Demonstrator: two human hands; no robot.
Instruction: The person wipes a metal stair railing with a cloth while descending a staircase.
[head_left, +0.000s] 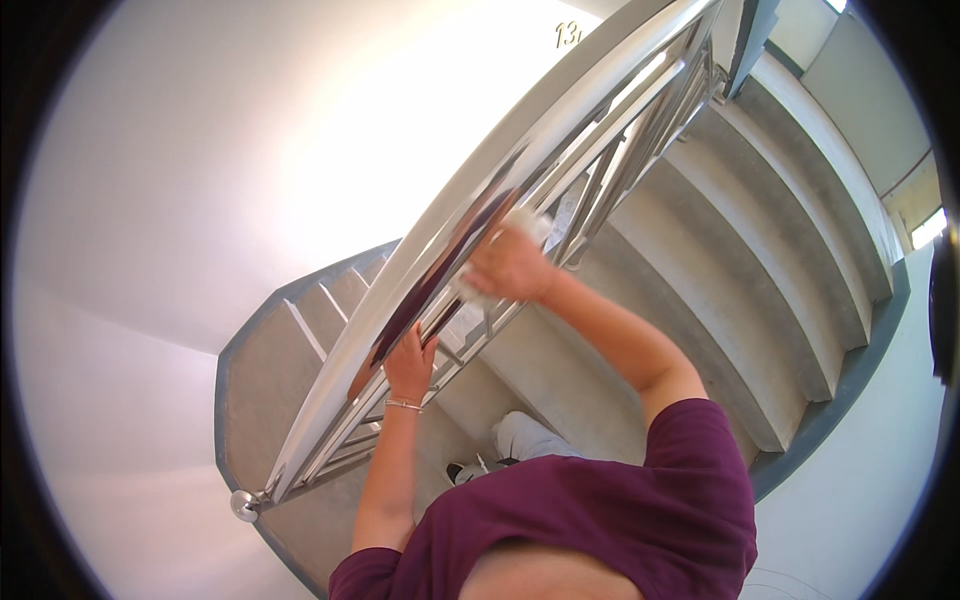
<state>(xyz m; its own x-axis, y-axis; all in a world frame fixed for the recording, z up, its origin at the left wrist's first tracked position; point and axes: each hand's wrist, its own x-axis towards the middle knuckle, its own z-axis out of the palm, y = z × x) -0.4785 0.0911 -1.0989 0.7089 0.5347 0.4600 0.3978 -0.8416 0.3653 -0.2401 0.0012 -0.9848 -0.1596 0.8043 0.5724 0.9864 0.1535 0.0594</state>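
Observation:
My right hand (510, 264), blurred, is shut on a white cloth (534, 223) and presses it against the side of the railing, just below the polished metal handrail (450, 202). Parts of the cloth stick out above and below the fingers. Lower down, my left hand (409, 363) grips a bar of the same railing beneath the handrail; its fingertips are partly hidden by the metal. A thin bracelet (403, 406) circles the left wrist. The handrail's shiny surface reflects a dark maroon shape.
Concrete steps (675, 225) climb to the right behind the railing, and another flight (300, 367) lies beyond it at left. A round metal ball (244, 505) caps the rail's low end. The white wall (187, 187) bears raised digits. My shoe (469, 472) rests on the stairs.

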